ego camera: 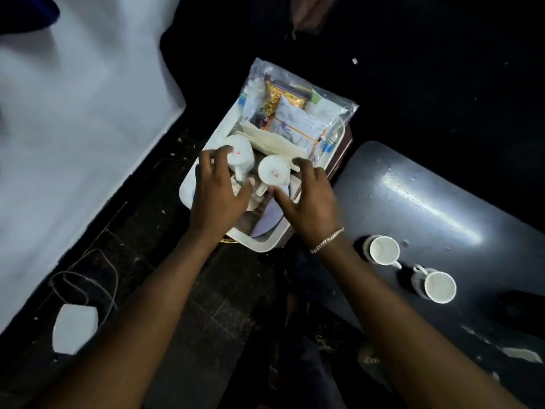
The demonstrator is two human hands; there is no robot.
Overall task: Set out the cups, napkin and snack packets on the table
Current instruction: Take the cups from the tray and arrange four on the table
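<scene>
Left hand (216, 190) spread over inverted cup (240, 154) in white tray (188, 187) | right hand (309, 199) fingers splayed around second upturned-base cup (274, 170) | two cups upright, mouths up, on table (427, 202)

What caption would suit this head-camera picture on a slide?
Both hands reach for two upturned cups in a white tray; two cups already stand on the table.
</scene>
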